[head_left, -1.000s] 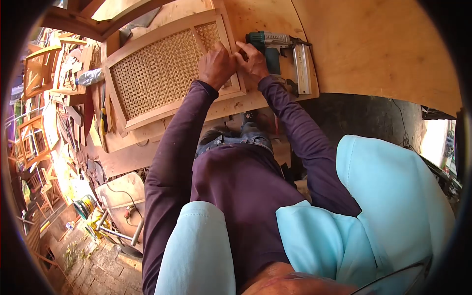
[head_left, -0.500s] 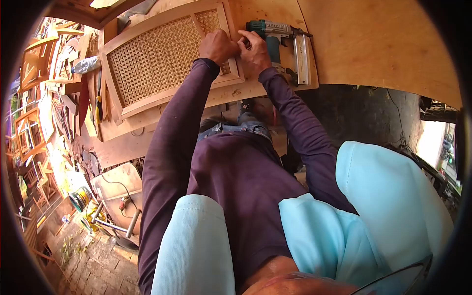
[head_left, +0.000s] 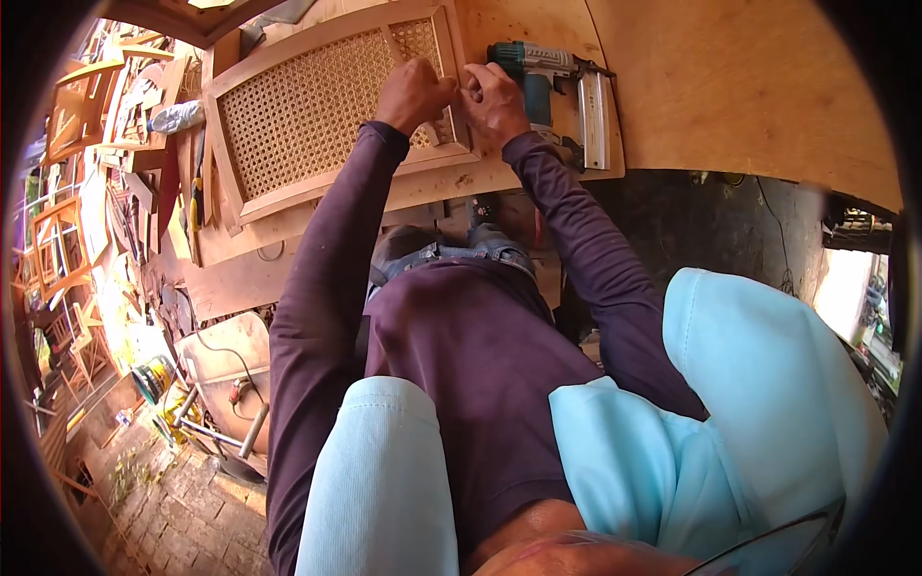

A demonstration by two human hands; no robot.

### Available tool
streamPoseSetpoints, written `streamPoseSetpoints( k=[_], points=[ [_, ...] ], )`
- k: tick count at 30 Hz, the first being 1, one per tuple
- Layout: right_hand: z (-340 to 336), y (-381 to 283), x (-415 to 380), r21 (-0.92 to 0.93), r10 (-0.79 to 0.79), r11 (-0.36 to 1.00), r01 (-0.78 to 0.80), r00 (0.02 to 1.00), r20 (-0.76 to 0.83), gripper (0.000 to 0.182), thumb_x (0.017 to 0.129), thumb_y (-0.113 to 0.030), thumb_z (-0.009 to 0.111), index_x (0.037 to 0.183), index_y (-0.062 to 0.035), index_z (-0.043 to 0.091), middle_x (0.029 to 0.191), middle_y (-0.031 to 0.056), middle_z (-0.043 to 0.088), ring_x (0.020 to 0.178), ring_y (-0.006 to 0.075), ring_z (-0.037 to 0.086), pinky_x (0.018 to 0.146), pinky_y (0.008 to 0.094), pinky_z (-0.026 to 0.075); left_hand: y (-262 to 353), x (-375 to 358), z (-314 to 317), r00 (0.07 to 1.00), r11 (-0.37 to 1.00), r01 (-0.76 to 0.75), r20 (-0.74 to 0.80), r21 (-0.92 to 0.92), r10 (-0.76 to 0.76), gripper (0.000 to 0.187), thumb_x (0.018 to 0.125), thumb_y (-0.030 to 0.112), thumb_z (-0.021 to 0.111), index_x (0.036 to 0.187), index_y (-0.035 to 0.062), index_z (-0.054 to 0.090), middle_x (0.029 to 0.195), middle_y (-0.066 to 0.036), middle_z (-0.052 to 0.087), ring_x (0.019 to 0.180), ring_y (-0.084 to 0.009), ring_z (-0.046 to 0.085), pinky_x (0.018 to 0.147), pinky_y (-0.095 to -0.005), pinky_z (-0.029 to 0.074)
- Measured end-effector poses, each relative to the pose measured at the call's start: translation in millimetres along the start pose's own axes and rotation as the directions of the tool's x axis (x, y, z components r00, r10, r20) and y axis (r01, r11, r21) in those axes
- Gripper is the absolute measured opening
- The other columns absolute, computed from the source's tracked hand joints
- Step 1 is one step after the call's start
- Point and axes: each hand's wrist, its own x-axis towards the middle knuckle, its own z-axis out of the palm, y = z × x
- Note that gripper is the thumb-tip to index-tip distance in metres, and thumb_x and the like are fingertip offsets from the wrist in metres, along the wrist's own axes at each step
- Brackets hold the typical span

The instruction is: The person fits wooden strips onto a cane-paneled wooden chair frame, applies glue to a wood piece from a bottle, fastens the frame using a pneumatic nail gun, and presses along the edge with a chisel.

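A wooden frame with a woven cane panel [head_left: 307, 110] lies on the workbench. Over its right part is my left hand [head_left: 413, 96], closed in a fist with the thumb side toward my other hand. My right hand [head_left: 495, 104] is at the frame's right edge, its thumb and fingers bent together in a pinch. Whatever either hand holds is hidden or too small to name. Just right of my right hand, a teal and grey nail gun [head_left: 538, 77] lies on its side, its long metal magazine pointing toward me.
A curved plywood sheet [head_left: 740, 86] spans the upper right. Wood offcuts and a clear plastic bottle [head_left: 178, 117] are at the left of the bench [head_left: 384, 206]. Chair frames [head_left: 60, 245] stand farther left. A yellow-framed machine [head_left: 178, 403] stands on the brick floor.
My left hand has shifted slightly left, opening a small gap between my hands. My right hand stays at the frame's edge. The nail gun has not been moved.
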Motion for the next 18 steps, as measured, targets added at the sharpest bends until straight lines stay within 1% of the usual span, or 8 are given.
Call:
streamPoseSetpoints(
  k=[1, 2, 3, 4, 6, 8, 12, 18],
  points=[
    [4.5, -2.3, 0.2, -0.099, 0.009, 0.995, -0.011, 1.000, -0.027, 0.044, 0.083, -0.020, 0.084, 0.120, 0.0004, 0.070, 0.104, 0.0180, 0.067, 0.091, 0.0360, 0.072, 0.080, 0.0426, 0.060, 2.5, -18.5, -8.9, 0.999, 0.984, 0.042, 0.033, -0.172, -0.037, 0.041, 0.099, 0.035, 0.072, 0.100, -0.0054, 0.073, 0.080, -0.013, 0.078, 0.065, -0.0186, 0.077, 0.060, -0.0306, 0.060],
    [7.8, -5.1, -0.6, -0.201, 0.014, 0.979, -0.024, 0.999, -0.050, 0.048, 0.083, -0.026, 0.087, 0.119, 0.0003, 0.069, 0.107, 0.0189, 0.066, 0.092, 0.0374, 0.072, 0.081, 0.0436, 0.060, -1.5, -34.0, -15.6, 0.999, 0.983, 0.046, 0.035, -0.181, -0.040, 0.041, 0.099, 0.035, 0.072, 0.100, -0.0054, 0.073, 0.080, -0.013, 0.078, 0.065, -0.0186, 0.077, 0.060, -0.0306, 0.060],
    [9.4, -9.2, 0.1, -0.210, 0.009, 0.978, -0.019, 0.999, -0.045, 0.048, 0.083, -0.026, 0.087, 0.119, 0.0003, 0.069, 0.107, 0.0189, 0.066, 0.092, 0.0374, 0.072, 0.081, 0.0436, 0.060, -9.0, -47.0, -25.5, 0.998, 0.953, 0.064, -0.007, -0.295, -0.069, 0.038, 0.102, 0.032, 0.070, 0.104, -0.0053, 0.070, 0.081, -0.013, 0.078, 0.065, -0.0166, 0.075, 0.058, -0.0291, 0.058],
    [10.4, -14.8, 0.8, -0.319, -0.007, 0.948, -0.021, 0.996, -0.084, 0.047, 0.086, -0.032, 0.085, 0.116, -0.0017, 0.067, 0.103, 0.0163, 0.066, 0.088, 0.0365, 0.072, 0.078, 0.0444, 0.061, -17.7, -59.2, -34.8, 0.994, 0.910, 0.073, -0.046, -0.407, -0.100, 0.034, 0.105, 0.029, 0.067, 0.109, -0.0051, 0.067, 0.083, -0.013, 0.077, 0.064, -0.0146, 0.073, 0.056, -0.0275, 0.056],
    [13.4, -25.5, 4.2, -0.434, -0.027, 0.900, -0.027, 0.993, -0.118, 0.046, 0.089, -0.038, 0.084, 0.113, -0.0036, 0.065, 0.099, 0.0136, 0.065, 0.085, 0.0357, 0.071, 0.076, 0.0453, 0.061, -40.3, -86.6, -46.5, 0.991, 0.857, 0.051, -0.082, -0.513, -0.108, 0.030, 0.107, 0.026, 0.065, 0.109, -0.0033, 0.067, 0.086, -0.014, 0.076, 0.062, -0.0131, 0.068, 0.054, -0.0275, 0.054],
    [15.1, -36.1, 10.0, -0.511, 0.102, 0.848, -0.139, 0.990, -0.101, 0.052, 0.089, -0.047, 0.081, 0.107, -0.0035, 0.062, 0.103, 0.0170, 0.066, 0.088, 0.0398, 0.073, 0.077, 0.0503, 0.061, -78.3, -105.0, -46.8, 0.982, 0.824, 0.073, -0.105, -0.563, -0.158, 0.028, 0.108, 0.026, 0.063, 0.112, -0.0012, 0.067, 0.084, -0.012, 0.075, 0.061, -0.0133, 0.067, 0.054, -0.0274, 0.054],
    [17.4, -45.1, 16.1, -0.597, 0.170, 0.778, -0.195, 0.980, -0.099, 0.051, 0.088, -0.047, 0.081, 0.104, -0.0027, 0.062, 0.103, 0.0199, 0.068, 0.089, 0.0407, 0.074, 0.077, 0.0514, 0.062, -120.4, -138.7, -52.2, 0.966, 0.800, 0.109, -0.128, -0.590, -0.226, 0.025, 0.109, 0.022, 0.060, 0.109, -0.0025, 0.065, 0.083, -0.012, 0.076, 0.062, -0.0132, 0.069, 0.054, -0.0279, 0.055],
    [30.3, -54.0, 22.0, -0.710, 0.230, 0.659, -0.248, 0.965, -0.124, 0.046, 0.087, -0.045, 0.082, 0.104, -0.0033, 0.069, 0.102, 0.0224, 0.076, 0.094, 0.0421, 0.076, 0.082, 0.0516, 0.062, -164.2, -145.1, -51.8, 0.981, 0.722, 0.064, -0.089, -0.689, -0.172, 0.022, 0.111, 0.019, 0.059, 0.107, -0.0013, 0.066, 0.083, -0.009, 0.076, 0.061, -0.0119, 0.068, 0.054, -0.0273, 0.055]
  ],
)
